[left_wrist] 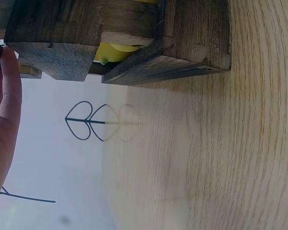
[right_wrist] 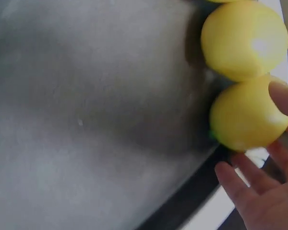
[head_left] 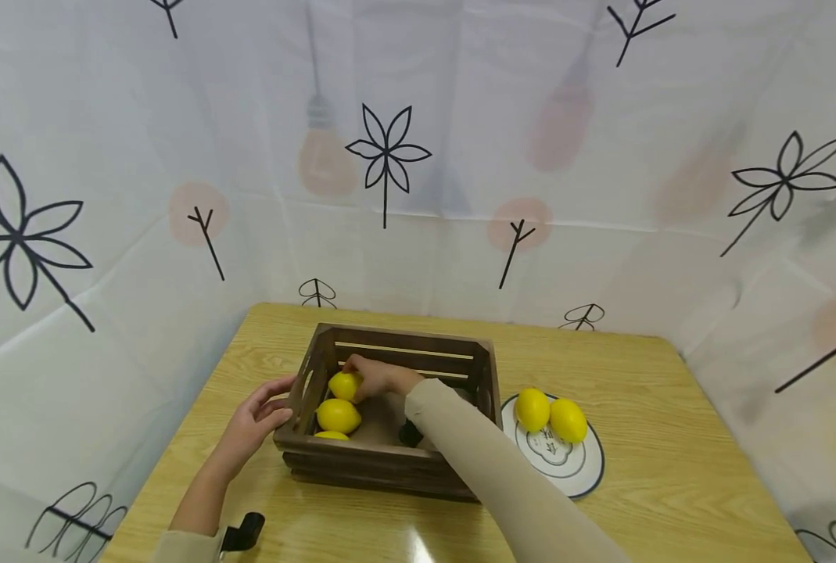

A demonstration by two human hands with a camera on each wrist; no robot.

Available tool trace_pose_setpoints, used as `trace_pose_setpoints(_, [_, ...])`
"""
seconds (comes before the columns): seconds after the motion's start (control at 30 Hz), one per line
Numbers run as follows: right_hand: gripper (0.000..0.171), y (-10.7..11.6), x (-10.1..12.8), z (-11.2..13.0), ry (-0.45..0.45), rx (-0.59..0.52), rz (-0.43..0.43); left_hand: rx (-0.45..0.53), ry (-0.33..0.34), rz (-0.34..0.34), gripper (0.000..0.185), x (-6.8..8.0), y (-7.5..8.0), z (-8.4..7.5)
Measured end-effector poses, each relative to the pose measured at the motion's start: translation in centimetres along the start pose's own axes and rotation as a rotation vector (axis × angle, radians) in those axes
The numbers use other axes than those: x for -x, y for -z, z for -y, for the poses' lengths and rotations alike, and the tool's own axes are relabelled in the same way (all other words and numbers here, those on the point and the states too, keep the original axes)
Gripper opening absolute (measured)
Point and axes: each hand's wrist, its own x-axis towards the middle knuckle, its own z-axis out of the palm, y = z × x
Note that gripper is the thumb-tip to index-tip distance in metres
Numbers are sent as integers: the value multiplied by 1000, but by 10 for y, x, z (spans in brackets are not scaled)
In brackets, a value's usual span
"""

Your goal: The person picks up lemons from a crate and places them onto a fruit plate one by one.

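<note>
A dark brown slatted wooden crate (head_left: pixel 389 469) stands on the table, with a row of lemons along its left inner side. My right hand (head_left: pixel 382 378) reaches into the crate and holds the farthest lemon (head_left: pixel 344 385) between thumb and fingers. In the right wrist view, the thumb lies over this lemon (right_wrist: pixel 247 115), while some fingers stretch out beside it. The middle lemon (head_left: pixel 338 416) touches it, and the nearest lemon (head_left: pixel 331 435) is partly hidden by the front wall. Outside, my left hand (head_left: pixel 245 430) rests its extended fingers on the crate's left end.
Right of the crate, a white plate (head_left: pixel 579 473) with a dark rim bears two lemons (head_left: pixel 550 416). The light wooden table (head_left: pixel 643 391) is bordered by a white patterned cloth (head_left: pixel 425 188) at the back and sides. A dark object (head_left: pixel 410 432) lies in the crate, partly behind the right sleeve.
</note>
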Motion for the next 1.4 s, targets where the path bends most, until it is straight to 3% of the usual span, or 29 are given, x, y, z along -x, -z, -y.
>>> trace_pose_setpoints(0.27, [48, 0, 1, -4, 46, 350, -21, -13, 7, -13, 46, 1, -1, -1])
trace_pose_setpoints(0.37, [53, 0, 3, -6, 39, 385, 8, -16, 6, -11, 46, 0, -1, -2])
trace_pose_setpoints(0.63, [57, 3, 8, -12, 42, 351, 28, -19, 25, -12, 48, 1, 0, -3])
trace_pose_setpoints(0.93, [51, 11, 11, -9, 90, 193, -16, -22, 32, -5, 48, 0, 0, -5])
trace_pose_setpoints(1.4, [53, 20, 26, 21, 234, 63, -40, -26, 6, 6, 46, -1, -1, 0])
